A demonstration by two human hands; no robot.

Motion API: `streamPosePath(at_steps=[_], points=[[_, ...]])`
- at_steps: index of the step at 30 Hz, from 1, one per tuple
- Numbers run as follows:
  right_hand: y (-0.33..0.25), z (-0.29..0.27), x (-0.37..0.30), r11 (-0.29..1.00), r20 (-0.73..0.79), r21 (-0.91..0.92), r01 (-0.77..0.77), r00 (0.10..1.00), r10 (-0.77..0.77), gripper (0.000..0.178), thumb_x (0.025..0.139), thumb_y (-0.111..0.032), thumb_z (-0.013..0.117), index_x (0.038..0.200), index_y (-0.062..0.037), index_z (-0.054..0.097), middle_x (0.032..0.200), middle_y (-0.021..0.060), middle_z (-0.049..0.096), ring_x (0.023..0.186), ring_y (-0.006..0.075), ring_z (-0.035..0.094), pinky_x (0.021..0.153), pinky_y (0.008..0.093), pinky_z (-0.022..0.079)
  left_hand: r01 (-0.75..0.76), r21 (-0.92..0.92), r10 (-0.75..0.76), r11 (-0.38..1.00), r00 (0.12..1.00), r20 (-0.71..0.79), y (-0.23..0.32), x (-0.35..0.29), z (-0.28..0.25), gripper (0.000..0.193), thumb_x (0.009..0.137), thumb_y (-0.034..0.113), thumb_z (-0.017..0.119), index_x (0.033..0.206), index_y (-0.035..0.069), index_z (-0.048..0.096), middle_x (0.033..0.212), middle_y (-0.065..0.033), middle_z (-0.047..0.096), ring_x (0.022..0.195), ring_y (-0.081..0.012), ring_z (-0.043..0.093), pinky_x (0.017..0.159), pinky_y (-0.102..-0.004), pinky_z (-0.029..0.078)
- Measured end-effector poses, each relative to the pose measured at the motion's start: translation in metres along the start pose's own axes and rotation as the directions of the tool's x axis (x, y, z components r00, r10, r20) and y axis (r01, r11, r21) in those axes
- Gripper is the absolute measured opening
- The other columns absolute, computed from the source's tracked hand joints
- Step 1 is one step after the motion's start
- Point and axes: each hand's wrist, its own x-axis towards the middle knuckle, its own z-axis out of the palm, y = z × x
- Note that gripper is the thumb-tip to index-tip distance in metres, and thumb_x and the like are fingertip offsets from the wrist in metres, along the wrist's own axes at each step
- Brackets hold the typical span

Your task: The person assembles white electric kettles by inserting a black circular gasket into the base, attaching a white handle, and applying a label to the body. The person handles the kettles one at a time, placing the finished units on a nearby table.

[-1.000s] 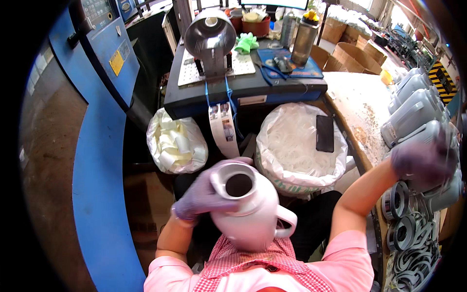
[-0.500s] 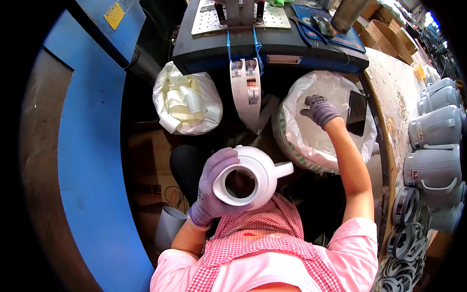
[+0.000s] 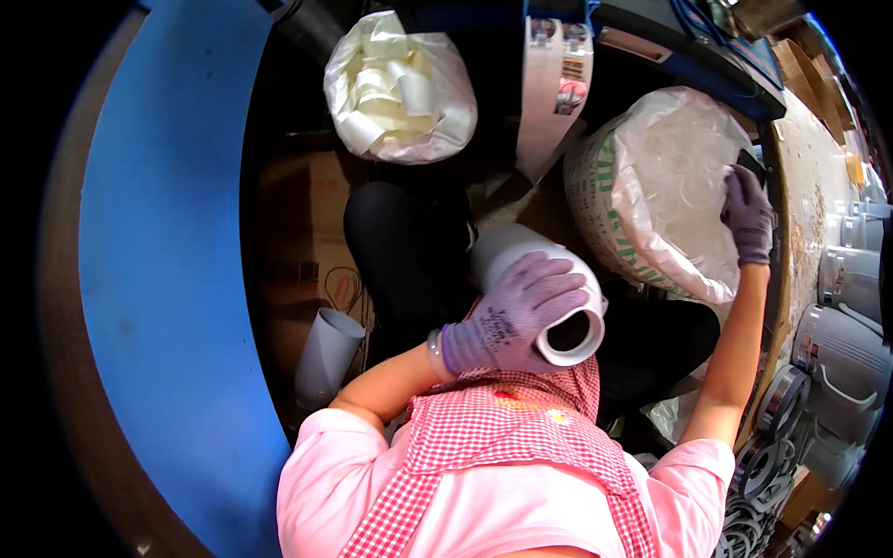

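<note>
My left hand (image 3: 521, 316), in a grey-purple glove, is wrapped over the top of a pale grey jug (image 3: 498, 244) tilted on my lap, its round white mouth facing me. At the right, my gloved right hand (image 3: 749, 219) has its fingers closed over a black phone (image 3: 753, 166) at the right rim of a white sack (image 3: 642, 209). Most of the phone is hidden behind the glove. Clear plastic rings (image 3: 684, 172) fill the sack.
A lined bin (image 3: 456, 102) with pale scraps stands at the far left. A label strip (image 3: 544, 102) hangs from the bench. A grey cylinder (image 3: 330, 349) is by my left elbow, beside a blue panel (image 3: 177, 279). Grey jugs (image 3: 837, 349) line the right-hand table.
My view has shifted down and nearer. The jug has turned and tipped toward the right under my left hand. My right hand has gone from the rings to the phone.
</note>
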Motion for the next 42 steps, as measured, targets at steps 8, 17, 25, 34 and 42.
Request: streamPosePath(at_steps=[8, 17, 25, 34, 42], points=[[-0.133, -0.039, -0.127, 0.902, 0.588, 0.422, -0.093, 0.785, -0.194, 0.030, 0.091, 0.001, 0.067, 0.121, -0.0027, 0.065, 0.103, 0.0116, 0.072, 0.095, 0.0247, 0.070, 0.087, 0.0355, 0.055, -0.166, -0.051, 0.169, 0.985, 0.983, 0.071, 0.009, 0.017, 0.007, 0.075, 0.061, 0.038, 0.091, 0.126, 0.013, 0.065, 0.151, -0.0129, 0.049, 0.145, -0.0345, 0.043, 0.120, -0.0597, 0.027], [-0.121, -0.071, -0.197, 0.698, 0.214, 0.572, 0.432, 0.742, -0.635, 0.024, 0.074, -0.012, 0.088, 0.092, -0.0044, 0.073, 0.112, 0.0137, 0.073, 0.108, 0.0349, 0.070, 0.094, 0.0430, 0.055, -0.170, -0.075, 0.171, 0.983, 0.985, 0.014, 0.045, 0.009, 0.015, 0.083, 0.062, 0.035, 0.097, 0.132, 0.009, 0.062, 0.150, -0.0198, 0.049, 0.136, -0.0406, 0.052, 0.115, -0.0549, 0.039], [-0.071, -0.083, -0.268, 0.830, -0.002, 0.511, 0.225, 0.966, -0.260, 0.022, 0.086, -0.006, 0.075, 0.107, 0.0011, 0.076, 0.138, 0.0214, 0.063, 0.132, 0.0380, 0.058, 0.119, 0.0449, 0.037, -0.145, 0.033, 0.143, 0.989, 0.989, 0.036, 0.083, -0.014, 0.030, 0.082, 0.061, 0.033, 0.097, 0.130, 0.008, 0.060, 0.148, -0.0238, 0.050, 0.131, -0.0433, 0.054, 0.110, -0.0514, 0.045], [-0.087, -0.078, -0.278, 0.874, -0.062, 0.411, 0.258, 0.965, -0.256, 0.027, 0.079, -0.004, 0.078, 0.105, 0.0006, 0.072, 0.124, 0.0168, 0.070, 0.115, 0.0324, 0.069, 0.119, 0.0500, 0.036, -0.176, 0.037, 0.175, 0.984, 0.984, 0.037, 0.079, -0.024, 0.024, 0.088, 0.061, 0.031, 0.099, 0.135, 0.007, 0.058, 0.143, -0.0219, 0.054, 0.127, -0.0417, 0.057, 0.108, -0.0503, 0.047], [-0.118, -0.078, -0.255, 0.717, -0.192, 0.570, 0.400, 0.914, -0.357, 0.014, 0.080, 0.000, 0.076, 0.092, -0.0021, 0.070, 0.113, 0.0153, 0.071, 0.109, 0.0322, 0.068, 0.107, 0.0497, 0.048, -0.130, 0.087, 0.137, 0.988, 0.987, -0.081, 0.047, -0.006, 0.023, 0.088, 0.060, 0.033, 0.099, 0.133, 0.004, 0.058, 0.137, -0.0211, 0.056, 0.122, -0.0400, 0.060, 0.105, -0.0490, 0.049]])
